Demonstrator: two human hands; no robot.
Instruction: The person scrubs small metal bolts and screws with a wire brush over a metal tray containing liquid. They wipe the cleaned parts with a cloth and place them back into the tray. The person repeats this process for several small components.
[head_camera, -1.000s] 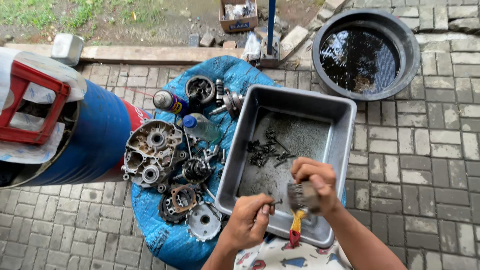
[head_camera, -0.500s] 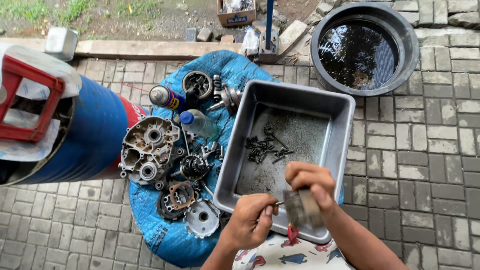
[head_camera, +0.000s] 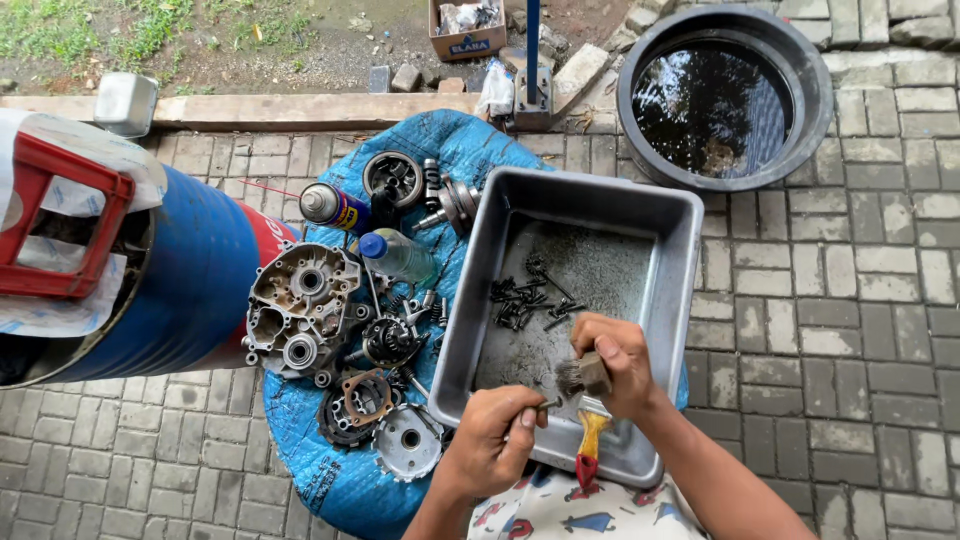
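Observation:
My right hand (head_camera: 615, 362) grips a paintbrush (head_camera: 586, 405) with a yellow and red handle, its dark bristles pointing left over the near end of a grey metal tray (head_camera: 672, 262). My left hand (head_camera: 495, 438) pinches a small dark bolt (head_camera: 549, 405) right beside the bristles. A pile of several dark bolts (head_camera: 522, 300) lies in the middle of the tray, in a thin film of dirty liquid.
Engine parts lie on a blue tarp (head_camera: 465, 150) left of the tray: a crankcase half (head_camera: 300, 310), gears, covers, a spray can (head_camera: 332, 207) and a plastic bottle (head_camera: 398, 254). A blue drum (head_camera: 190, 290) stands at left, a black tub of water (head_camera: 712, 95) at top right.
The brush in my right hand has shifted slightly left and down toward the bolt in my left hand. The view has tilted a little downward.

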